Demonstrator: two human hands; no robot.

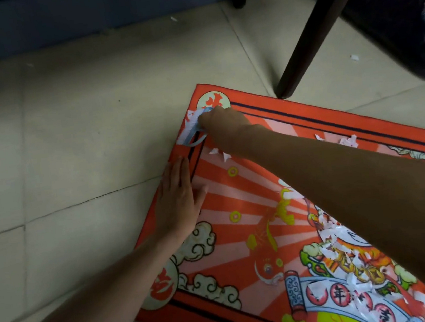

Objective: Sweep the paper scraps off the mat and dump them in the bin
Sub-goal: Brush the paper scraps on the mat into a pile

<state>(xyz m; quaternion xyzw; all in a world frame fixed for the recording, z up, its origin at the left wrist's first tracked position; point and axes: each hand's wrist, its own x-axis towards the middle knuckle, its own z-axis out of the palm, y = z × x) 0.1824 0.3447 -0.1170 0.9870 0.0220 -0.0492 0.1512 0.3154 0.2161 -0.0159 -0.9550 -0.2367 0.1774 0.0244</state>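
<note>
Scraps (pixel 346 256) lie strewn over the mat (pixel 241 237), whose near and right parts run out of view under the right forearm. The right hand (pixel 222 128) curls round something pale blue and white (pixel 192 131) at the far corner; I cannot make out what it is. The left hand (pixel 177 199) lies flat, fingers straight and together, on the mat's left edge. A dark bin (pixel 402 20) is cut off at upper right, behind a chair leg (pixel 318 29). Roundels carry Chinese characters, one reading 年 (pixel 339 293).

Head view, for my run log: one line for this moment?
left hand: flat on mat | right hand: gripping scraps at corner
</note>
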